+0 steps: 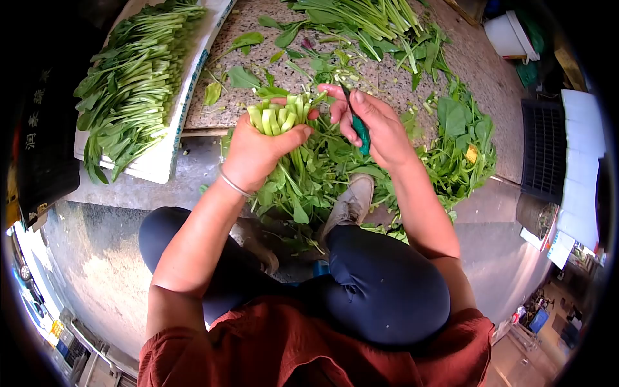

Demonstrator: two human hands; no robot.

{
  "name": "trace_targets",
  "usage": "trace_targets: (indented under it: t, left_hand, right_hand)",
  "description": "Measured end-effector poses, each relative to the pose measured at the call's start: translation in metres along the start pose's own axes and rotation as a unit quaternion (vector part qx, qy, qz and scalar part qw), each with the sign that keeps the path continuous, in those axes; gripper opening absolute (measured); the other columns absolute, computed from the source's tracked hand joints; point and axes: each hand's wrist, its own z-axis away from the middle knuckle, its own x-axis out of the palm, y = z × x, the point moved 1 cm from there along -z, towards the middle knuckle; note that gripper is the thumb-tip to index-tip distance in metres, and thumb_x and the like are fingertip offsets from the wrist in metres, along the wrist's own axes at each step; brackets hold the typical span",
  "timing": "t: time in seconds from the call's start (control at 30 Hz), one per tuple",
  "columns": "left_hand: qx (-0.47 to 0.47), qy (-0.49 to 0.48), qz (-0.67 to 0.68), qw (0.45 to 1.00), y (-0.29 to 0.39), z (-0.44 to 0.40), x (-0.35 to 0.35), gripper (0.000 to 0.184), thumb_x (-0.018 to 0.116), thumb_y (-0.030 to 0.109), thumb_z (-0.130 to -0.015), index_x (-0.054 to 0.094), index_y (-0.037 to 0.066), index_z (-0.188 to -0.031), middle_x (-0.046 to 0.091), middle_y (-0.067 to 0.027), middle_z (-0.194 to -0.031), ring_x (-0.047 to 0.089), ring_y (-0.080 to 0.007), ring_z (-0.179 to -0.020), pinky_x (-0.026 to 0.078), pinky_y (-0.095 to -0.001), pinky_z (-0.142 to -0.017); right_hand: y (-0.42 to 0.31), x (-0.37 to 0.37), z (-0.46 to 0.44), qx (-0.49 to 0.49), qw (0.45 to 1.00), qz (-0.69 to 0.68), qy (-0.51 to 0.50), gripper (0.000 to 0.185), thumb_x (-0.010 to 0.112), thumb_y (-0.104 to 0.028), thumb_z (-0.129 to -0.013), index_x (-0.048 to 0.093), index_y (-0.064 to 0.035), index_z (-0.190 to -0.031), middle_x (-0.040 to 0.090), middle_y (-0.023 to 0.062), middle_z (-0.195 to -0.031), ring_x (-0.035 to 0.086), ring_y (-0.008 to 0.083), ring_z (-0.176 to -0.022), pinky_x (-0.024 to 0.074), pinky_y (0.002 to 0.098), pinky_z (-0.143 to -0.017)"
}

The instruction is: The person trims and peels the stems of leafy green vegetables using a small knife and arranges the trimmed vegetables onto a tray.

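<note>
My left hand (261,151), with a bangle on the wrist, is wrapped round a bunch of leafy greens (278,119). The pale cut stem ends point up, and the leaves hang down below my fist. Just to the right, my right hand (383,126) holds a small knife (362,134) with a green handle and a dark, narrow blade. Its index finger stretches along the blade toward the stems. The blade tip is close to the bunch; whether they touch I cannot tell. Loose leaves (309,177) lie heaped beneath both hands.
Rows of trimmed greens (151,84) lie on a white foam board (187,84) at the left. More long-stemmed greens (367,19) rest at the far side of the speckled slab (219,103). A leaf heap (458,129), black crate (540,151) and white bucket (509,35) are on the right.
</note>
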Motion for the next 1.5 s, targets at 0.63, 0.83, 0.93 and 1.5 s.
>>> trace_targets:
  t: [0.63, 0.83, 0.93, 1.5]
  left_hand:
    - [0.008, -0.026, 0.028, 0.999, 0.003, 0.001, -0.001, 0.03, 0.06, -0.006, -0.073, 0.052, -0.004, -0.102, 0.062, -0.0127, -0.098, 0.061, -0.0197, -0.091, 0.05, -0.0296, -0.08]
    - [-0.014, -0.032, 0.029, 0.999, 0.003, 0.0, -0.002, 0.03, 0.06, -0.006, -0.073, 0.052, -0.004, -0.102, 0.062, -0.0124, -0.096, 0.061, -0.02, -0.089, 0.05, -0.0298, -0.08]
    - [-0.017, -0.043, 0.037, 0.998, 0.001, -0.001, 0.0, 0.032, 0.061, -0.007, -0.072, 0.052, -0.003, -0.102, 0.062, -0.012, -0.096, 0.061, -0.0199, -0.088, 0.05, -0.0291, -0.078]
    - [-0.089, -0.072, 0.005, 0.993, -0.004, 0.007, 0.003, 0.039, 0.07, -0.001, -0.066, 0.052, 0.0, -0.101, 0.061, -0.0045, -0.088, 0.06, -0.0122, -0.079, 0.05, -0.0254, -0.071]
  right_hand:
    - [0.008, 0.005, -0.004, 0.021, 0.997, -0.076, 0.007, 0.033, 0.053, -0.025, -0.089, 0.056, -0.0025, -0.112, 0.047, -0.0045, -0.068, 0.038, 0.0035, -0.053, 0.029, 0.0165, -0.045]
    - [0.005, 0.011, -0.006, -0.008, 0.999, -0.015, 0.047, 0.026, 0.055, -0.023, -0.088, 0.057, -0.0043, -0.107, 0.049, -0.0014, -0.069, 0.04, 0.0038, -0.053, 0.0296, 0.0159, -0.045]
    - [0.006, 0.009, -0.005, -0.003, 0.999, -0.024, 0.047, 0.023, 0.06, -0.022, -0.085, 0.059, -0.0034, -0.098, 0.055, -0.0004, -0.071, 0.042, 0.0035, -0.053, 0.0304, 0.016, -0.045]
    - [-0.023, 0.007, 0.005, 0.08, 0.98, 0.181, 0.014, 0.019, 0.071, -0.015, -0.073, 0.06, -0.0014, -0.08, 0.06, 0.0019, -0.069, 0.05, 0.006, -0.054, 0.0389, 0.0195, -0.048]
